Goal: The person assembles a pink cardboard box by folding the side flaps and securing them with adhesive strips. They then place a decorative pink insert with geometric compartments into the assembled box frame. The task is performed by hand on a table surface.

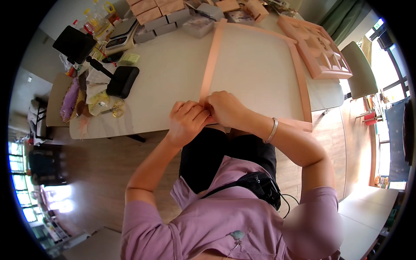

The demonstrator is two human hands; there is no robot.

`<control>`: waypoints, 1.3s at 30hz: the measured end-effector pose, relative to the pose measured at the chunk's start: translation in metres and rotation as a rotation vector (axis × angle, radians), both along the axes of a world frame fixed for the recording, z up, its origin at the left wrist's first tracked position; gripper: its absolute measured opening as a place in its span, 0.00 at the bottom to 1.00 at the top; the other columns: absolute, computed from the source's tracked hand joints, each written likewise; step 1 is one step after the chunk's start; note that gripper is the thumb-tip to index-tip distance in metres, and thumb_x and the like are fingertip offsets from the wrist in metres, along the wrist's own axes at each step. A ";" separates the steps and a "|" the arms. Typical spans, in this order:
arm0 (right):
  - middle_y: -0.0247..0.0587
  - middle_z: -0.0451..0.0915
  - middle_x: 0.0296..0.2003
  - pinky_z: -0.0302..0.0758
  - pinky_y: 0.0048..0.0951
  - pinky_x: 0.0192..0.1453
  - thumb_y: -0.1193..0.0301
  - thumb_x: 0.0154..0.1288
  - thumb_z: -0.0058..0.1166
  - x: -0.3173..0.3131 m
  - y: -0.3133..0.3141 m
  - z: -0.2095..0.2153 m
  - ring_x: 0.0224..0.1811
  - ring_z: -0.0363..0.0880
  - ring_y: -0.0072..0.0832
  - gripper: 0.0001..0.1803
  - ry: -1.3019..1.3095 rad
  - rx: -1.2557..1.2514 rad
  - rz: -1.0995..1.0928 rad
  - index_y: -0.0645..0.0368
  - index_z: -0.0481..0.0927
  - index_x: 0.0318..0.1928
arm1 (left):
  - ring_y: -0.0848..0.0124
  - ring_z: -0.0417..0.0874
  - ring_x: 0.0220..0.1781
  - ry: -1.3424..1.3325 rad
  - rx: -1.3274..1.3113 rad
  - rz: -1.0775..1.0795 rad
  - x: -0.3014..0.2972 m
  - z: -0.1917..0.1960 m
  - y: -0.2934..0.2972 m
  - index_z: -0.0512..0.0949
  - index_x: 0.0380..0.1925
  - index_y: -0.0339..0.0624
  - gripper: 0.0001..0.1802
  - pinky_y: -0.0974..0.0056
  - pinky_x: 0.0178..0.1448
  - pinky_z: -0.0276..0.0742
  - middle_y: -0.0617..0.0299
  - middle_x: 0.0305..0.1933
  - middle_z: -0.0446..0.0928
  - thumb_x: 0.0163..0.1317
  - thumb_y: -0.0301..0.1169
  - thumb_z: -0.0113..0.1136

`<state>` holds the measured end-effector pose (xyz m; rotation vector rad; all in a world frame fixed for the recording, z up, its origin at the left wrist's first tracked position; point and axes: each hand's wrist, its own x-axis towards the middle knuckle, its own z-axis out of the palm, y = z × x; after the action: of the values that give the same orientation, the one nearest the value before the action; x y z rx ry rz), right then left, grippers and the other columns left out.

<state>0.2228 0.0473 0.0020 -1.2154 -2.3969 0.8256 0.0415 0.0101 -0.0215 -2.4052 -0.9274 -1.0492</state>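
Note:
A large square frame of flat peach strips [212, 56] lies on the white table, its near left corner at the front edge. My two hands meet at that corner. My left hand [186, 123] is closed, its fingers curled against the strip's end. From the other side my right hand [226, 112] pinches the same corner, thumb and fingertips pressed together. The fingers cover the joint itself, so its details are hidden. The right strip [301, 82] and near strip [294, 125] of the frame lie untouched.
A peach box with compartments [318, 47] rests at the right edge. Grey and peach boxes [167, 21] are stacked at the back. On the left stand a black phone stand [123, 82], gold-handled scissors [118, 108], a scale [119, 37] and bottles [97, 21]. A chair [360, 71] stands beyond the right edge.

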 end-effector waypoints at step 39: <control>0.34 0.68 0.27 0.72 0.30 0.35 0.70 0.54 0.64 0.173 -0.115 0.002 0.34 0.74 0.31 0.10 -0.088 0.531 0.032 0.55 0.74 0.25 | 0.72 0.72 0.30 0.287 -0.028 -0.235 0.084 -0.002 -0.017 0.69 0.24 0.54 0.19 0.69 0.32 0.68 0.71 0.26 0.68 0.62 0.50 0.64</control>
<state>0.3962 -0.0679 0.0040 -1.0108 -2.4787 0.1166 0.1253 -0.0069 -0.0231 -2.6451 -0.5771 -0.7387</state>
